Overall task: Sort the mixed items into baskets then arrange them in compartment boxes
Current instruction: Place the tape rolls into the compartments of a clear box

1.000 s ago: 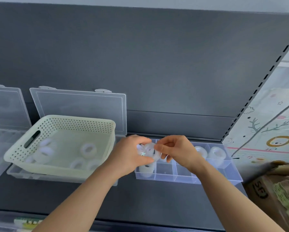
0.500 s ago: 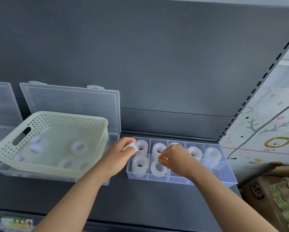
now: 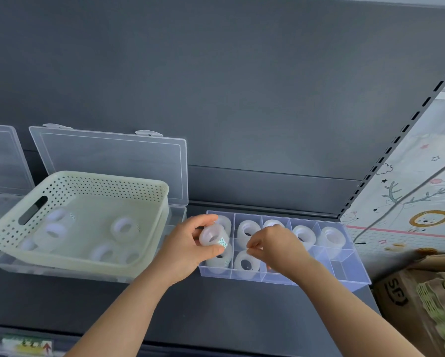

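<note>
Head view, the only one. Your left hand (image 3: 187, 251), at centre frame, has thumb and fingers curled round a tape roll (image 3: 212, 235), lifted just above the left end of the box (image 3: 345, 269). Both cells under it already hold a roll, so lowering it there would jam it on top or tip it out over the front wall. The free cells I can see are at the box's lower right, on the far side of your other arm.

Your right hand (image 3: 278, 247) sits over the middle of the front row with its fingertips (image 3: 252, 247) drawn together. I cannot tell whether they pinch anything or hold nothing. It hides the cell beneath, so you may misjudge whether that one is taken. It also touches or nearly touches the stored rolls (image 3: 247, 264), and a careless withdrawal could drag one out of its slot.

The box's front right corner lies near the shelf edge at lower right, so a shove from either wrist could slide it off.

More rolls (image 3: 124, 228) wait in the basket (image 3: 108, 176) at left, which rests on another open box and could rock when you reach in.
</note>
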Demonstrator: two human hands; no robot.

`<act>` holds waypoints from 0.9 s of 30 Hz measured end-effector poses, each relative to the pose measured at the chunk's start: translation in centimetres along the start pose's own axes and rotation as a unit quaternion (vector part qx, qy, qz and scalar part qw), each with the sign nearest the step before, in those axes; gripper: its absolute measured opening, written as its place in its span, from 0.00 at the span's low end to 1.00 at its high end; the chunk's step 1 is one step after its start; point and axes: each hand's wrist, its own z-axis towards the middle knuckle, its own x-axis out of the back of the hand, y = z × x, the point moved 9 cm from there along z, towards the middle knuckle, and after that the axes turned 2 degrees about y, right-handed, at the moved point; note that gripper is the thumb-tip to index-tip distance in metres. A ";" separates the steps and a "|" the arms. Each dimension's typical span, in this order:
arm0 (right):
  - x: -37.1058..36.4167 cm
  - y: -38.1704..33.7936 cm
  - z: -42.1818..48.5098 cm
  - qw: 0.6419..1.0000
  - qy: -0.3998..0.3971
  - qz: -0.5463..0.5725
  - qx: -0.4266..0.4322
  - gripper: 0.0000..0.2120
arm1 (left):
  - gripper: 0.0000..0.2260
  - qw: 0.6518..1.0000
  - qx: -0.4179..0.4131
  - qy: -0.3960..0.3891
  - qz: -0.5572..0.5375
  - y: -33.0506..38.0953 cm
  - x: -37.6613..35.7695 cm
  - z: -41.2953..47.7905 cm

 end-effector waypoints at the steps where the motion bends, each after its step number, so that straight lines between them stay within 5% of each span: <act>1: 0.7 0.2 -0.2 0.999 0.026 0.032 -0.005 0.09 | 0.26 1.000 -0.007 0.001 -0.003 0.1 -0.1 0.1; 5: 3.3 0.4 -1.0 0.933 0.049 0.355 -0.033 0.12 | 0.31 0.999 -0.048 0.005 0.010 1.2 -1.1 0.3; 8: 3.1 -0.9 -1.0 0.894 -0.007 0.447 -0.028 0.08 | 0.32 0.993 -0.097 -0.002 0.062 3.2 -2.5 0.1; 11: 3.0 0.1 -1.0 0.895 0.008 0.444 -0.050 0.06 | 0.31 0.986 -0.118 -0.005 0.120 3.9 -2.9 -0.1; 16: 1.8 2.5 -1.6 0.950 0.031 0.300 -0.081 0.04 | 0.28 0.956 -0.099 -0.013 0.277 1.6 -2.2 -0.3; 27: 1.0 -0.1 -1.1 0.996 0.058 0.062 -0.001 0.13 | 0.28 0.945 -0.086 -0.014 0.315 0.8 -2.1 -1.2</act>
